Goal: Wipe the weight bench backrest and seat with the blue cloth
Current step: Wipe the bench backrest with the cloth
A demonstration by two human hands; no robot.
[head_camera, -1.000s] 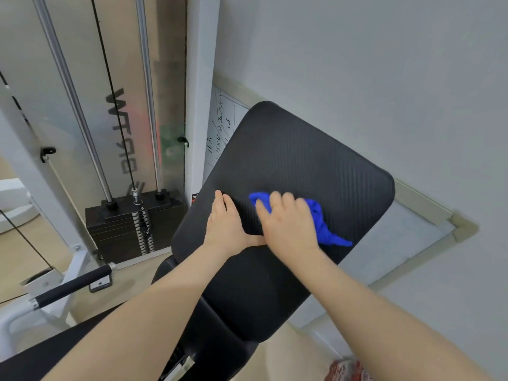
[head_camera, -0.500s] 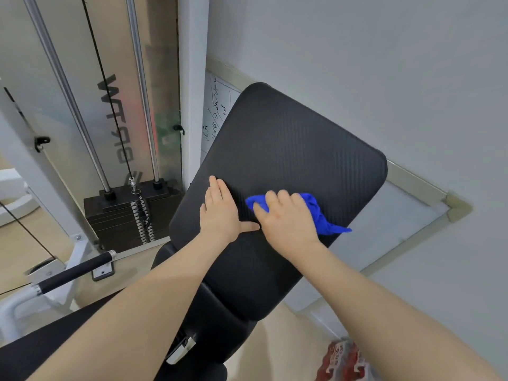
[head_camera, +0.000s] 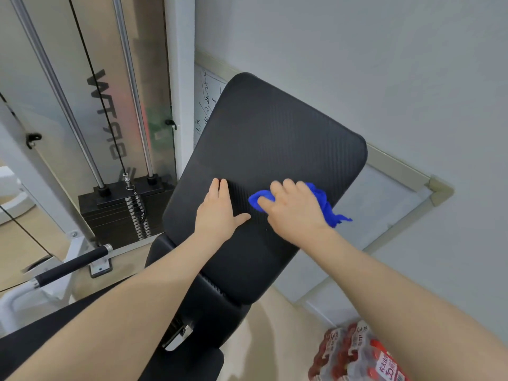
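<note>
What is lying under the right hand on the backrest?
Under the right hand lies the blue cloth, pressed on the backrest. Its ends stick out at both sides; the middle is covered by the hand.

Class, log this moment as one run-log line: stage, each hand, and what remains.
stage: wiping backrest | right hand: grips blue cloth | left hand: flat on backrest | remaining: seat

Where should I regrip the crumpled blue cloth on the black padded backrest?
Take the bunched middle of the crumpled blue cloth, from above, where the right hand already presses it on the black padded backrest. The loose tail hanging off the backrest's right edge looks too thin to control.
</note>
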